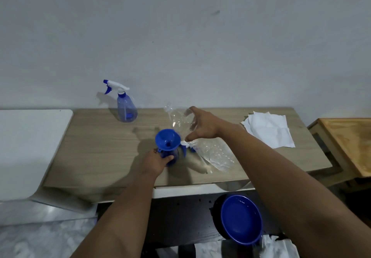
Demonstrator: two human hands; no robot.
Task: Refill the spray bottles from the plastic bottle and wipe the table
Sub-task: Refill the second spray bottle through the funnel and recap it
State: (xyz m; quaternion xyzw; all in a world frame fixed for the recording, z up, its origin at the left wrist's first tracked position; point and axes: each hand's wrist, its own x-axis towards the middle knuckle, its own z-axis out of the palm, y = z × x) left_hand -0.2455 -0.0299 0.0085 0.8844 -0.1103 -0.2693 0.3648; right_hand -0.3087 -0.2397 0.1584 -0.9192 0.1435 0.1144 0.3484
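A pale grey wall (180, 37) fills the upper half of the view. Below it stands a wood-grain worktop (96, 147), with a white surface (30, 147) butting against its left end and a brown wooden table (349, 143) just past its right end.

Two bare forearms reach in from the bottom edge. The right hand (202, 126) is spread wide over a clear plastic bottle (180, 119) near the middle of the worktop; its fingers (192, 109) are splayed around the bottle's top. Whether they actually press on it cannot be told, because the plastic is see-through and blurred. A crinkled clear plastic sheet or bag (216, 153) lies on the worktop under the right forearm.

The left hand (156, 161) is curled around the body of a blue spray bottle (172, 157) standing near the front middle of the worktop, its fingers closed on it. A blue funnel (167, 138) sits in that bottle's neck, tilted slightly. Just right of it lies a white and blue sprayer head (185, 144), partly hidden.

A second spray bottle (125, 105), with its white and blue trigger head on, stands upright at the back left of the worktop, against the wall. White paper towels (269, 129) lie flat at the back right. Below the worktop's front edge sits a blue bowl (241, 219).
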